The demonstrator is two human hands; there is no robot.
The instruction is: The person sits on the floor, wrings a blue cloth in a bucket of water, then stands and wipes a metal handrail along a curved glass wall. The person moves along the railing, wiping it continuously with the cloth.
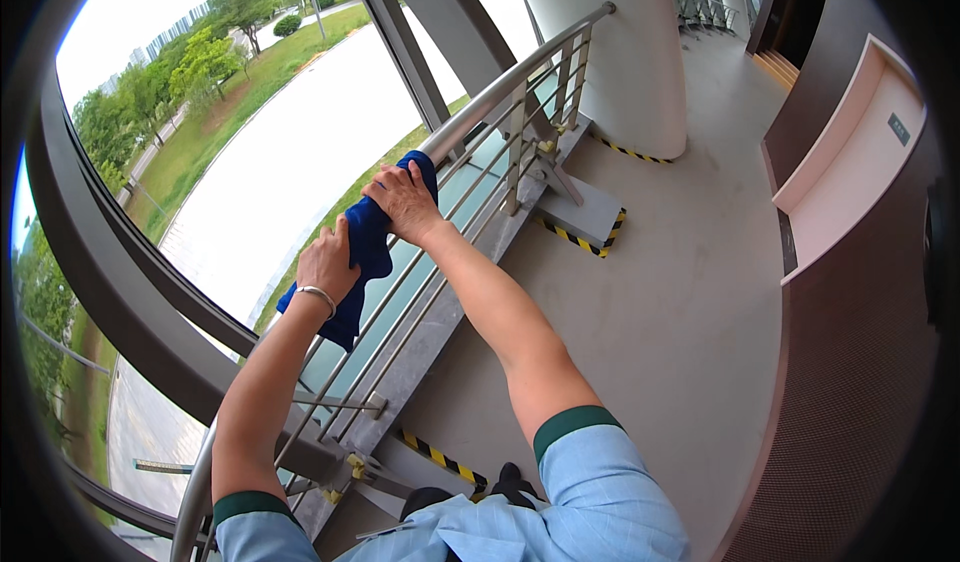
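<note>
A dark blue cloth [369, 233] lies draped over the round metal top rail [480, 112] of a railing, its loose end hanging on the near side. My right hand [407, 200] presses the cloth's far part onto the rail, fingers curled over the top. Lower down the rail, my left hand [330, 263] grips the nearer part of the same cloth, and a silver bangle circles that wrist. The rail under the cloth is hidden.
Thin horizontal bars [420, 292] run below the rail, beside tall windows. A grey block [581, 213] edged with yellow-black tape juts onto the floor [660, 292]. A thick white column [622, 67] stands at the rail's far end. A pale door [862, 157] is at right.
</note>
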